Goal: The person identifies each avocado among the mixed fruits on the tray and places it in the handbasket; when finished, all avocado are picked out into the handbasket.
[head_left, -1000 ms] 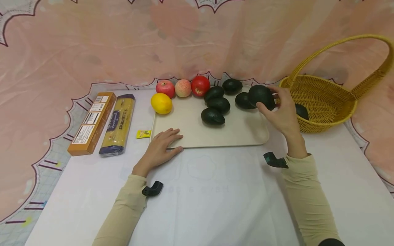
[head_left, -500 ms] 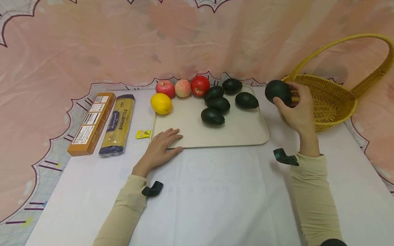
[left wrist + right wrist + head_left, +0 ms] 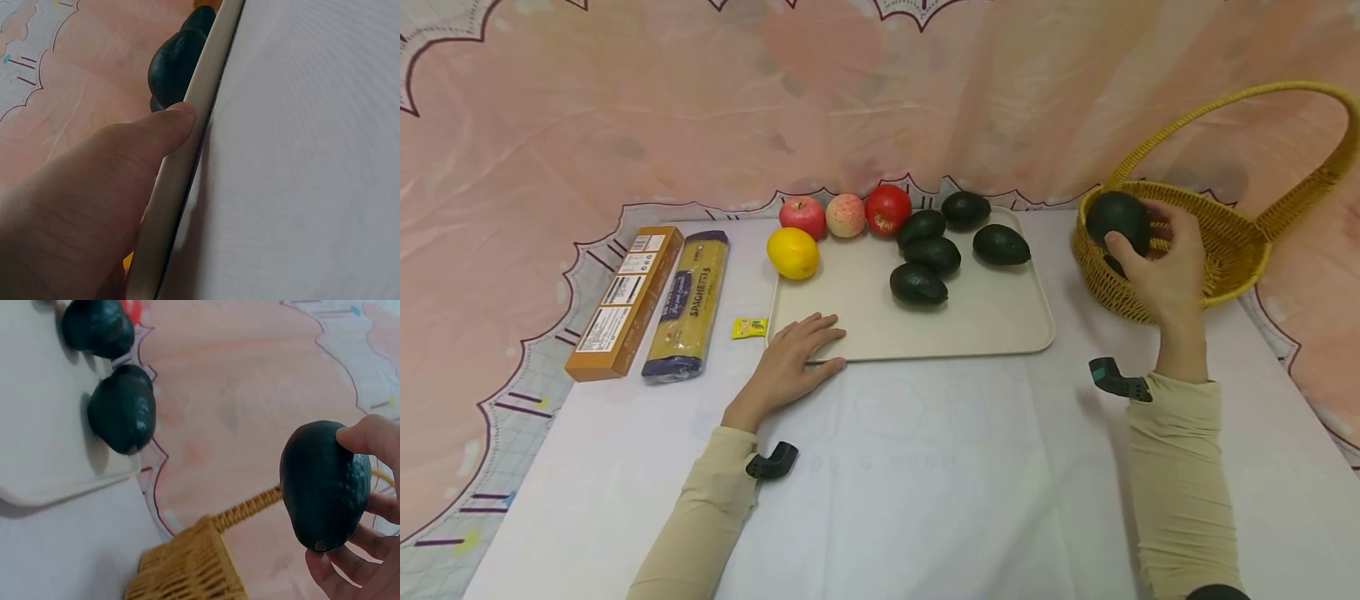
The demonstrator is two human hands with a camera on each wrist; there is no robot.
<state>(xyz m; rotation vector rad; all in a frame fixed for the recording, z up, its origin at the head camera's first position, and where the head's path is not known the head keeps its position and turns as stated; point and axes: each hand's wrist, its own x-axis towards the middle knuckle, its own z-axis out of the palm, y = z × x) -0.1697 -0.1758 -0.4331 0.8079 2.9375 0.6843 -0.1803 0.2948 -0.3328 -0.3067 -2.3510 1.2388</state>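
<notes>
My right hand (image 3: 1172,258) grips a dark green avocado (image 3: 1117,222) between thumb and fingers, above the left side of a yellow wicker basket (image 3: 1112,287). In the right wrist view the held avocado (image 3: 324,487) is seen whole, blunt end up. Part of another dark thing shows below it inside the basket. My left hand (image 3: 790,362) rests with fairly straight fingers on the near left corner of a cream tray (image 3: 985,325). Its thumb (image 3: 178,122) lies on the tray's rim in the left wrist view. Several avocados (image 3: 919,284) lie on the tray's middle and right.
Along the tray's back left are a red apple (image 3: 803,217), a peach (image 3: 846,215), a red round fruit (image 3: 888,209) and a lemon (image 3: 793,252). Left of the tray lie a yellow sachet (image 3: 749,327), a spaghetti pack (image 3: 688,304) and an orange-brown box (image 3: 625,300). The basket's tall handle (image 3: 1217,108) arches upward.
My right hand has carried the avocado rightward, from over the tray's right edge to over the basket. The left hand has stayed where it was.
</notes>
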